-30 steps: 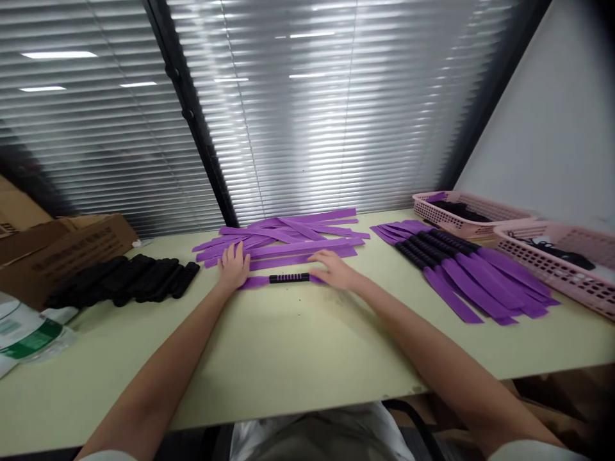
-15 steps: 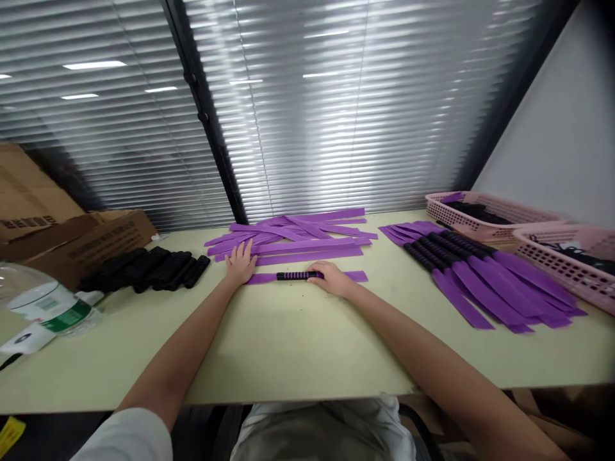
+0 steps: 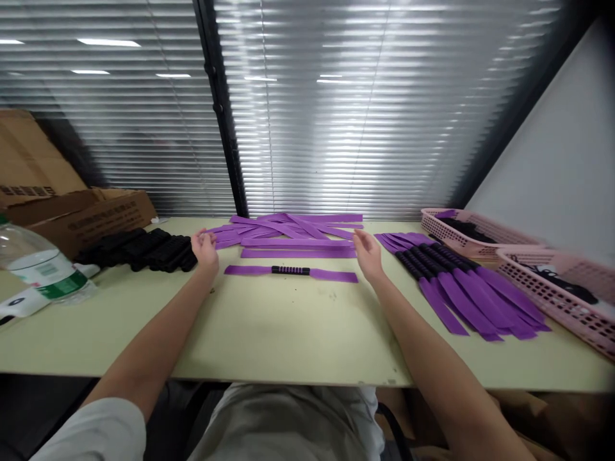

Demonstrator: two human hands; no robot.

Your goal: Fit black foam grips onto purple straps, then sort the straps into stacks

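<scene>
A purple strap (image 3: 336, 276) lies flat across the table, its middle threaded through a black ribbed sleeve (image 3: 290, 270). Neither hand touches it. My left hand (image 3: 206, 250) is raised off its left end, with loosely bent fingers and nothing visible in them, between the black sleeves and the strap pile. Off the right end, my right hand (image 3: 369, 255) has its fingers partly bent and apart. Its fingertips are close to the ends of the loose purple straps (image 3: 298, 253); whether they touch is unclear. Behind lies a crossed pile of purple straps (image 3: 288, 225).
Black ribbed sleeves (image 3: 148, 248) lie at left by a cardboard box (image 3: 106, 214) and a plastic bottle (image 3: 45, 272). At right, several sleeved purple straps (image 3: 473, 298) lie side by side, beside two pink baskets (image 3: 468, 240) holding black items.
Both hands have let go of the sleeved strap and moved apart, left hand leftward, right hand rightward and up. The camera view has shifted slightly.
</scene>
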